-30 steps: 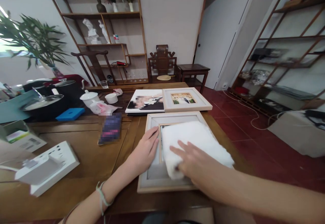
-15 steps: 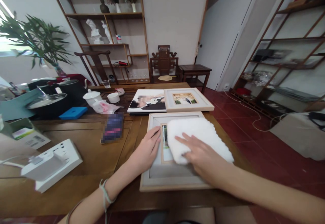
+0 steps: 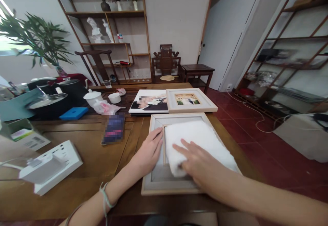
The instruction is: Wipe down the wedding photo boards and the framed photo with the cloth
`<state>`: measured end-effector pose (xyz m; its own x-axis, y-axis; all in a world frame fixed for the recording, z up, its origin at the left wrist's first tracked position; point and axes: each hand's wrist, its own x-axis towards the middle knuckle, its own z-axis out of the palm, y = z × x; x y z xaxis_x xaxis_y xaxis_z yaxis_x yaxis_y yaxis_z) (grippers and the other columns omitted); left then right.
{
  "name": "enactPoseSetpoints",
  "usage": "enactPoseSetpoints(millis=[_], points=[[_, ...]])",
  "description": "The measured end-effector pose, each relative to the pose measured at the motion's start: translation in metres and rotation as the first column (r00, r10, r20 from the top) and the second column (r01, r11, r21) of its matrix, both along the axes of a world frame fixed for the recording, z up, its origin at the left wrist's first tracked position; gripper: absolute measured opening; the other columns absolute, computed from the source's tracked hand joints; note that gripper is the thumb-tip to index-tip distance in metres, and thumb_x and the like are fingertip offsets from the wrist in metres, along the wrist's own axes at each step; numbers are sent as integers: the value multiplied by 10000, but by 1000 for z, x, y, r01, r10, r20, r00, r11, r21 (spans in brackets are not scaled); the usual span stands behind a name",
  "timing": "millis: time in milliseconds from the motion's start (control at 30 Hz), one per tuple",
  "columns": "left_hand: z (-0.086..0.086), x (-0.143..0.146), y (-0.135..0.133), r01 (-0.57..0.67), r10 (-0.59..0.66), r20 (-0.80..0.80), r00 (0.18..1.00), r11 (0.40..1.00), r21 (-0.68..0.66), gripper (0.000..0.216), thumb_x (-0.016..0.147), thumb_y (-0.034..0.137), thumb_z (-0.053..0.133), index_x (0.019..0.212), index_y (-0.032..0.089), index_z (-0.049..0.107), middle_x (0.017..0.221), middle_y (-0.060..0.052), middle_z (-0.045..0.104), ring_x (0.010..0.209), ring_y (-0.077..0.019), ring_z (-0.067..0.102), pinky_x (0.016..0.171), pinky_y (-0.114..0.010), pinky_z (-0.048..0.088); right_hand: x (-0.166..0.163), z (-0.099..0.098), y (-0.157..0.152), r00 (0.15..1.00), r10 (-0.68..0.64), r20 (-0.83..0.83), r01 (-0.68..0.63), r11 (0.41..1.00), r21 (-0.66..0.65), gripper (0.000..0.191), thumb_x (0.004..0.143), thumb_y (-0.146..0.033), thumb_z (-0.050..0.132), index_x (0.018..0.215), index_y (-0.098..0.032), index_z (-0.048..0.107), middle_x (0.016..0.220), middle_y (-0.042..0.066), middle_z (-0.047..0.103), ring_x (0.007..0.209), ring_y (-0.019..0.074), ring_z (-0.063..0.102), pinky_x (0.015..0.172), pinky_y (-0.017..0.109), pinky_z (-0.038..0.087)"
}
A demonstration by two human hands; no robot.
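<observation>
A picture frame [image 3: 176, 191] with a pale wood rim and grey mount lies on the wooden table in front of me. My left hand [image 3: 148, 150] rests flat on its left side, fingers stretched out beside the inner border. Over the middle and right of the frame spreads a fluffy white cloth [image 3: 197, 130], which hides most of the inner picture. My right hand [image 3: 201, 162] presses down on this cloth, two fingers extended and the thumb against its folded lower edge. The cloth's far corner reaches past the frame's right rim.
Behind lie another framed picture [image 3: 188, 99] and a photo album or print [image 3: 148, 102]. Leftward are a blurred-out dark item [image 3: 112, 130], a white power strip [image 3: 58, 168], a blue box [image 3: 73, 113], a white teapot [image 3: 92, 98], a cup [image 3: 114, 98] and a black pan [image 3: 48, 103].
My right hand has slid the white cloth slightly left and toward me, covering more of the inner picture. My left hand stays in place on the frame.
</observation>
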<state>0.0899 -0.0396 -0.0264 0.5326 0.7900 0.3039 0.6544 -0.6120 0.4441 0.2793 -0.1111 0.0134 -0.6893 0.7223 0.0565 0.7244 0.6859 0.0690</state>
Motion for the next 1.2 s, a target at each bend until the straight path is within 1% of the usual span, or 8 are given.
enactPoseSetpoints(millis=[67,167,333,567,733,833,1033,1200], points=[[1,0,0,-2,2,4,1000,1000,2,406,922,247,285,1264,121,467,1360,-127,438,1271,-215,379,1068,-391,311,-1,-2,-20,996,81,-35,-80,997,13,100,724,-159,590,736,-150,689,1263,153,517,1127,397,476,868,520,454],[2,0,-1,1,-1,9,1000,1000,-3,397,926,244,287,1276,153,452,1365,-104,436,1273,-204,375,1061,-390,318,0,-12,-42,972,190,-141,-177,979,102,213,790,-242,568,610,-202,674,1245,75,548,1074,357,535,824,478,501],[3,0,-1,0,0,0,1000,1000,-16,405,928,241,276,1278,130,447,1370,-115,428,1280,-200,364,1069,-381,305,-1,-25,-50,968,152,-201,-117,978,174,245,801,-248,564,586,-198,670,1272,34,530,1116,337,507,868,446,492],[3,0,-1,-8,8,10,1000,1000,-24,408,926,250,281,1263,109,464,1367,-129,427,1278,-208,368,1076,-381,290,14,-8,-1,995,-47,-83,51,998,44,224,734,-16,520,790,-139,699,1326,132,459,1222,368,376,958,522,383],[6,1,-3,-14,15,11,1000,999,-45,418,928,261,278,1273,106,457,1373,-126,419,1279,-204,365,1080,-372,283,31,-2,48,988,-127,-91,141,977,162,356,696,76,451,903,-104,678,1382,145,379,1270,369,291,1000,514,322],[6,0,-3,-10,10,2,1000,999,-50,434,929,260,268,1276,72,448,1376,-147,411,1285,-214,355,1083,-382,279,27,-2,58,986,-153,-67,163,973,165,360,707,78,442,917,-98,675,1351,163,416,1249,383,323,979,527,336],[4,1,-2,0,0,20,1000,1000,-22,415,924,255,278,1258,98,467,1360,-145,433,1273,-225,375,1069,-409,304,1,-5,13,999,-39,-8,39,998,55,223,699,-13,557,850,-113,687,1316,184,452,1210,401,379,938,539,380],[5,1,-2,1,-1,-2,1000,1000,-28,408,924,238,273,1257,110,470,1363,-131,432,1283,-210,359,1077,-387,290,-6,-12,-34,988,119,-102,-104,984,142,159,765,-197,601,636,-181,692,1231,114,554,1080,368,527,819,493,498]])
